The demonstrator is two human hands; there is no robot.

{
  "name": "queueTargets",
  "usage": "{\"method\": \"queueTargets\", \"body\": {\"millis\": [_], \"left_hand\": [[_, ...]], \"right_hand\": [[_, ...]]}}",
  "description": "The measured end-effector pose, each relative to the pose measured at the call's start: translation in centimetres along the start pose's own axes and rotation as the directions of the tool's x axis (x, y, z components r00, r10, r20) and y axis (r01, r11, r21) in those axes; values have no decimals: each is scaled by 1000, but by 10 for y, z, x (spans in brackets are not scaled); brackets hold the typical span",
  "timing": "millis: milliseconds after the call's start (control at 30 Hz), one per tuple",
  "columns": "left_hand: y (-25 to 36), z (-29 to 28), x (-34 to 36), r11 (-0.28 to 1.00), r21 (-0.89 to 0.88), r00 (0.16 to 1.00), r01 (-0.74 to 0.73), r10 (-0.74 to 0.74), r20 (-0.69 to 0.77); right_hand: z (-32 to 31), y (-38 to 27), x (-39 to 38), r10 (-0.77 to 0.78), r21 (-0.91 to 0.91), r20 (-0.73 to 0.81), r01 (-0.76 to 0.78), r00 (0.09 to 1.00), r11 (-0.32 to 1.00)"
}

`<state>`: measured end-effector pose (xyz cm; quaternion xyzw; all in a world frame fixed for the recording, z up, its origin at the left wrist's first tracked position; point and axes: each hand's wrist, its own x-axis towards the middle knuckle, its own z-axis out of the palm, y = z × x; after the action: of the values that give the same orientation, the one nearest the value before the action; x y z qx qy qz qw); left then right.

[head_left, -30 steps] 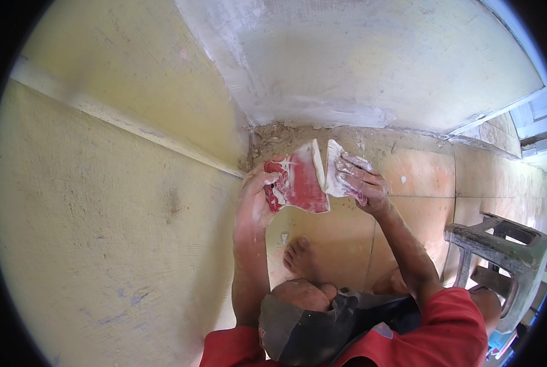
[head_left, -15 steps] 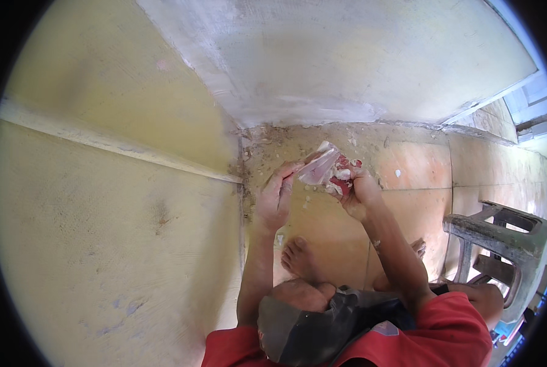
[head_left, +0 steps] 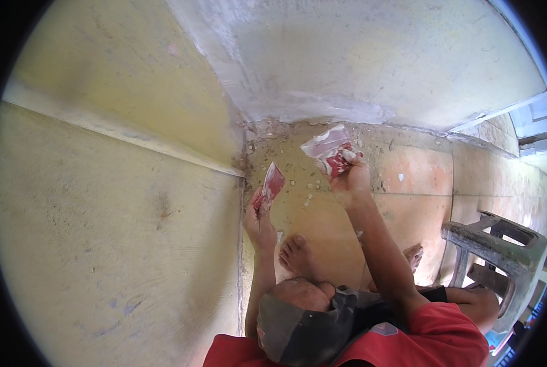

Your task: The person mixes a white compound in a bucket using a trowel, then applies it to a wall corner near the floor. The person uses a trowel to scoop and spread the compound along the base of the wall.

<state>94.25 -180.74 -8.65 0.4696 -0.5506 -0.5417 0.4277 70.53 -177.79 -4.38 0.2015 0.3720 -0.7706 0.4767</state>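
My left hand (head_left: 260,223), low beside the left wall, is closed around the lower end of a flat red putty scraper (head_left: 273,181). The scraper's free edge points up and away, with a few white smears on it. Further right and higher, my right hand (head_left: 353,181) grips a wider red putty scraper (head_left: 327,147). White paste coats much of its blade and clumps near my fingers. The two scrapers are apart from each other, both held above the floor.
A pale wall (head_left: 371,67) stands ahead, meeting the yellowish left wall (head_left: 114,232) in a corner. White crumbs are scattered over the orange-tiled floor (head_left: 414,168) there. At right is a worn grey plastic stool (head_left: 497,244). My bare foot (head_left: 297,254) rests beneath my hands.
My hands have moved apart: the left went down and left, its red scraper now plainly visible. The right shifted slightly left with the paste-covered scraper, which has come away from my left hand.
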Motion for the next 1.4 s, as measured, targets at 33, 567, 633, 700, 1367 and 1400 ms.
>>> {"method": "queueTargets", "body": {"millis": [33,567,633,700,1367,1400], "left_hand": [[-2,-1,-7,999,-32,999,34,-35,-26],[-23,-31,-40,952,-261,967,160,-205,-154],[-23,-35,-38,953,-256,967,160,-203,-153],[-21,-31,-36,955,-246,969,166,-204,-138],[-12,-16,-28,923,-346,973,167,-212,-96],[-9,-13,-26,918,-363,977,158,-200,-80]], "right_hand": [[4,16,11,11,-20,-55,-12,998,1000],[93,27,23,-150,38,-49,152,987,988],[76,29,-4,-125,40,-92,129,988,991],[51,46,21,-62,-11,-171,61,983,998],[49,47,43,-41,-95,-147,28,988,995],[56,54,57,-1,-123,-187,-22,982,992]]}}
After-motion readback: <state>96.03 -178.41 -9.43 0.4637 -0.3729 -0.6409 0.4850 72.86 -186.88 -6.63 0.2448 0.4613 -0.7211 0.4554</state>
